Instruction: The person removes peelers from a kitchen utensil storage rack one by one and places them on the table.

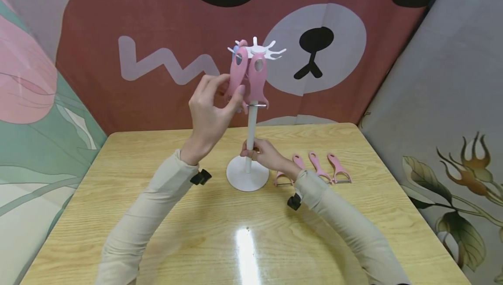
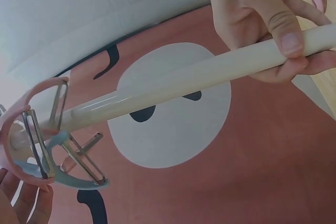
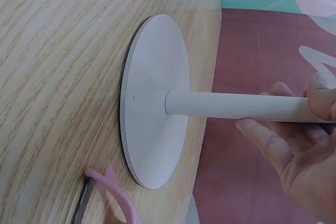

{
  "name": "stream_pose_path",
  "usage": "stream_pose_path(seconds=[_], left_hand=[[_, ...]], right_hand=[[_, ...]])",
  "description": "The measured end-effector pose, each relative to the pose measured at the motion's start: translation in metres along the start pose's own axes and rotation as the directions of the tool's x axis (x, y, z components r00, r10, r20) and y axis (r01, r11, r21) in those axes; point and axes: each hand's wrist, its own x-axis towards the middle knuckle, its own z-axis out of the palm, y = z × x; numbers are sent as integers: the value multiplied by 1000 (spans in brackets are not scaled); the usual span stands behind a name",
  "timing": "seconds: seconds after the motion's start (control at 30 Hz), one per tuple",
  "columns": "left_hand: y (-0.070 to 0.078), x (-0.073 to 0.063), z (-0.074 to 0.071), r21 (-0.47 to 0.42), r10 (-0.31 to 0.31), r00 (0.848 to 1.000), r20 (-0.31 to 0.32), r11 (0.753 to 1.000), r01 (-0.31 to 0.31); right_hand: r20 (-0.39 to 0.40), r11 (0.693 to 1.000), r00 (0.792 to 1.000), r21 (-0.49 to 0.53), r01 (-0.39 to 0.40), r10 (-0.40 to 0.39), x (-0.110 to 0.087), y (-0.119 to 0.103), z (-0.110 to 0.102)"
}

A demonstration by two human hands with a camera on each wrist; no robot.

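Observation:
A white stand with a round base, a thin pole and a ring of prongs stands upright on the table. My left hand pinches a pink peeler by its lower body, up at the prongs on the left. Right beside it hangs another pink peeler, blade down. Behind the held one is a light blue peeler, mostly hidden in the head view. Lower down, my right hand grips the pole, thumb against one side, just above the base.
Several pink peelers lie in a row on the wooden table, right of the base; my right wrist partly covers some. A patterned cloth hangs behind the table, with more cloth at both sides.

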Motion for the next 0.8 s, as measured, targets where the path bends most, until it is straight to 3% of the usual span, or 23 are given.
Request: stream_pose_path(seconds=[0.8], left_hand=[[-3, -3, -5, -30, 11, 997, -74, 999, -14]], right_hand=[[6, 1000, 1000, 5, -5, 5, 0, 1, 0]])
